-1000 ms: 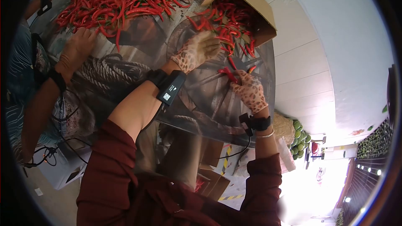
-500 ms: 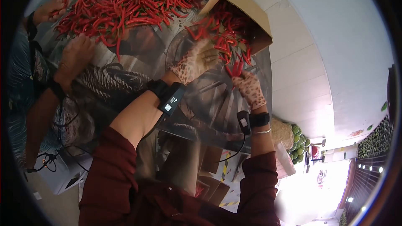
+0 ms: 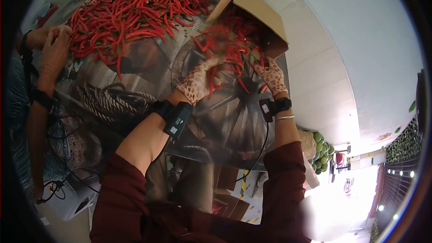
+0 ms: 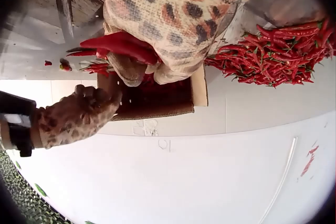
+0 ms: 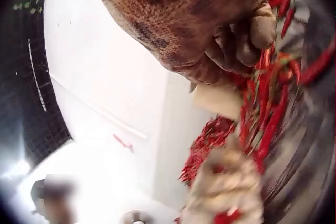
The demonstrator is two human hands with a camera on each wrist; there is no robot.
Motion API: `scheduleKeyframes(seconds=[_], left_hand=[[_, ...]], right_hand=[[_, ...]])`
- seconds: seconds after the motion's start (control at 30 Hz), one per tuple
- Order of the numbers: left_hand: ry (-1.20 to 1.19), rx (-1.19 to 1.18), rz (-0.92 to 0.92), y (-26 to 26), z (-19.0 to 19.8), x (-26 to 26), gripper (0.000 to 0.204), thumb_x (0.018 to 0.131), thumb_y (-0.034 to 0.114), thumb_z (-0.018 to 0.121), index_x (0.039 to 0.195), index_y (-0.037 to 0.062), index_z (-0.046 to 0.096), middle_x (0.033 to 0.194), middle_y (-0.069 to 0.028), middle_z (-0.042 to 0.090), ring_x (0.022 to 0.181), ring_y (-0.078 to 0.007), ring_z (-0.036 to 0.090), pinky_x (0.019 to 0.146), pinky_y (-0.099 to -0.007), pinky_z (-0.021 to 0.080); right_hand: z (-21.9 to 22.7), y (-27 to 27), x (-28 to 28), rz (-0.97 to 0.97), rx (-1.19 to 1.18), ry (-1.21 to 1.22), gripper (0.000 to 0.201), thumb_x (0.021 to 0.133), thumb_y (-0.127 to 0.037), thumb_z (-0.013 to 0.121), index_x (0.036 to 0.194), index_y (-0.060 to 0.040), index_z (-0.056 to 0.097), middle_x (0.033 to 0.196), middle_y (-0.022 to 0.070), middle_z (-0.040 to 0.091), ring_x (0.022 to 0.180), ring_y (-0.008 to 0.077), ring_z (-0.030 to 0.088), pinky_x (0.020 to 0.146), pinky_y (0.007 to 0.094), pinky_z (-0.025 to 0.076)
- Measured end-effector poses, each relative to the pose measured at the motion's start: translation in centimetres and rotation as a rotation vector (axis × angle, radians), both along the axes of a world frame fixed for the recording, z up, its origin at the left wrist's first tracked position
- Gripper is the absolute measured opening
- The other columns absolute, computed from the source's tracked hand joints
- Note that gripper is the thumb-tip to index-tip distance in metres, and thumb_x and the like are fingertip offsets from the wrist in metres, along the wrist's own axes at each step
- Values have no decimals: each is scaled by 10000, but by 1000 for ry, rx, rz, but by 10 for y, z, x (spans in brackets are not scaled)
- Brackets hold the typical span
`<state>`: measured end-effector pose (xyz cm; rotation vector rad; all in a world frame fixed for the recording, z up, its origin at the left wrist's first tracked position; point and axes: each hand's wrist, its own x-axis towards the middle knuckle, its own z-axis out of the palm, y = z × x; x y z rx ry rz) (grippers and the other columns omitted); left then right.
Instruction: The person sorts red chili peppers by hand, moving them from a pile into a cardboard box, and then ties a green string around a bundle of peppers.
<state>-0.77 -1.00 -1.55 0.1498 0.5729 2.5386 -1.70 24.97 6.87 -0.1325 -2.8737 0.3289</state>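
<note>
Both hands wear pale gloves with dark spots. In the head view my left hand [image 3: 194, 84] grips a few red chili peppers [image 3: 212, 80], which hang past its fingers. The left wrist view shows these chilies [image 4: 123, 46] between thumb and curled fingers. My right hand [image 3: 272, 77] is at the near edge of the loose chilies [image 3: 237, 58] in front of a cardboard box [image 3: 263, 6]. Its fingers [image 5: 262, 30] are bent, with chilies right by the tips in the right wrist view; I cannot tell whether it pinches one.
The box lies on its side, mouth toward me, chilies spilling out. A large heap of chilies [image 3: 135, 11] covers the table's back left. Another person's hands [image 3: 54, 49] work at its left edge. The table [image 3: 220, 130] has a printed cover; a wall [image 3: 315, 63] stands at right.
My left hand was spread with its palm showing and now grips chilies. The right hand, which held chilies, has moved forward to the spilled ones. The other person's hands have come together.
</note>
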Motion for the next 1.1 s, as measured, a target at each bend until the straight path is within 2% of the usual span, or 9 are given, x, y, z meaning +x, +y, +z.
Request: scheduleKeyframes(seconds=[0.23, 0.4, 0.67, 0.77, 0.83, 0.87, 0.93, 0.97, 1.1], left_hand=[[-150, 81, -26, -4, 12, 1, 260, 924, 194, 517, 1119, 32, 578, 888, -52, 632, 606, -130, 558, 502, -222, 457], [-17, 185, -57, -3, 2, -4, 282, 932, 203, 506, 1116, -2, 565, 937, -96, 638, 758, -189, 648, 581, -282, 550], [-124, 200, -16, 7, -3, -7, 292, 908, 297, 540, 1066, 53, 558, 908, -104, 652, 761, -222, 668, 606, -350, 571], [-122, 235, -50, 6, -3, -8, 325, 910, 329, 540, 1075, 49, 543, 981, -121, 633, 841, -237, 653, 684, -389, 568], [-202, 258, -60, 4, 10, -2, 347, 909, 341, 544, 1082, 41, 542, 1038, -123, 612, 907, -218, 625, 741, -376, 557], [-203, 256, -61, 3, 15, 1, 347, 909, 341, 544, 1082, 41, 542, 1038, -123, 612, 907, -218, 625, 741, -376, 557], [-222, 219, -45, -1, 28, 9, 339, 895, 331, 576, 1098, 60, 550, 1070, -94, 600, 937, -192, 603, 780, -373, 542], [-216, 217, -44, 2, 28, 10, 339, 895, 331, 576, 1098, 60, 550, 1070, -94, 600, 937, -192, 603, 780, -373, 542], [377, -58, 362, 7, 9, 14, 334, 880, 318, 605, 1117, 88, 560, 1063, -62, 605, 922, -183, 608, 739, -366, 546]], right_hand=[[-26, 23, -30, -143, 188, -101, 616, 778, -435, 643, 1246, -53, 522, 1215, 207, 553, 1153, 347, 507, 965, 405, 411], [-27, 18, -32, -129, 204, -71, 462, 779, -318, 618, 1153, -50, 570, 1139, 199, 590, 1080, 345, 549, 902, 419, 447], [-33, 4, -14, 24, 337, 103, 414, 780, -197, 588, 1141, -1, 538, 1042, 214, 611, 984, 373, 586, 846, 416, 474], [-11, -7, -7, -38, -57, 41, 383, 790, -151, 585, 1140, 0, 539, 1004, 205, 617, 935, 352, 603, 814, 392, 485], [-1, -17, -6, -95, -625, -87, 340, 774, -131, 589, 1083, 6, 551, 985, 216, 609, 946, 329, 609, 807, 399, 478], [0, -23, -6, -96, -627, -87, 340, 774, -131, 589, 1083, 6, 551, 985, 216, 609, 946, 329, 609, 807, 399, 478], [0, -50, -2, 240, -394, 12, 331, 792, -129, 571, 1095, 3, 547, 944, 200, 620, 920, 318, 621, 804, 384, 481], [10, -73, 7, 242, -396, 18, 331, 792, -129, 571, 1095, 3, 547, 944, 200, 620, 920, 318, 621, 804, 384, 481], [15, -133, 32, 485, -263, -24, 300, 835, -154, 600, 1098, -13, 562, 915, 96, 628, 821, 178, 612, 715, 309, 496]])
